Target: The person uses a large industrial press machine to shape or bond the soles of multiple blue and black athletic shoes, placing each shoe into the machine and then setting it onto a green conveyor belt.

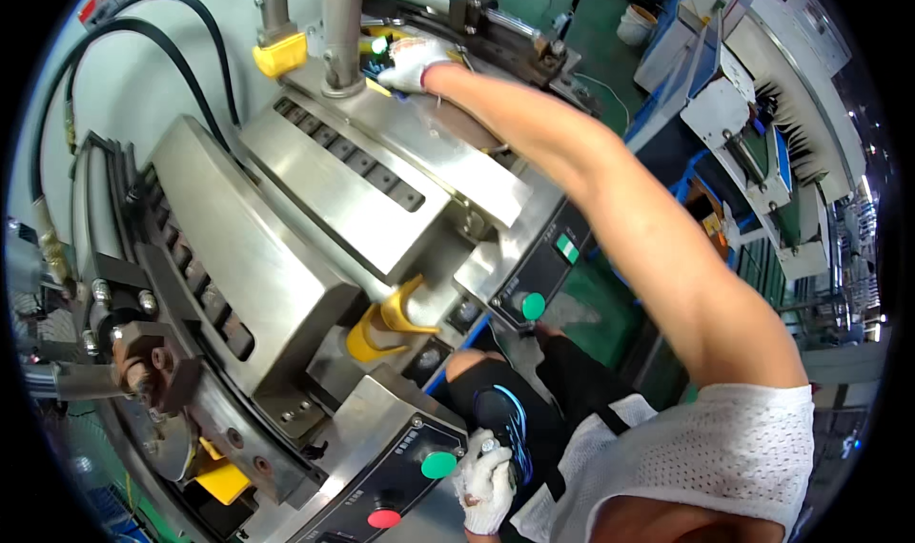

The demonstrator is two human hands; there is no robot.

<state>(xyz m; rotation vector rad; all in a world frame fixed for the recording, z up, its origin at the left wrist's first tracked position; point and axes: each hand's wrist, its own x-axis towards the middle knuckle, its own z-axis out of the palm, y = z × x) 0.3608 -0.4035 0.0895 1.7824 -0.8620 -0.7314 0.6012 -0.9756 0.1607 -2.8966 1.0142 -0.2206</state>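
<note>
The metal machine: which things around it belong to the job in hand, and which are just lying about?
Seem part of the job:
- machine
- dark piece, at the gloved right hand, too hidden to name
- lower green button, beside the gloved left hand

Seem just lying about:
- bucket, away from both hands
- white cord

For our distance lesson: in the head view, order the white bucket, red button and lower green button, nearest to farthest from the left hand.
From the left hand:
1. Lower green button, just left.
2. Red button, farther left, lower.
3. White bucket, upper right.
</note>
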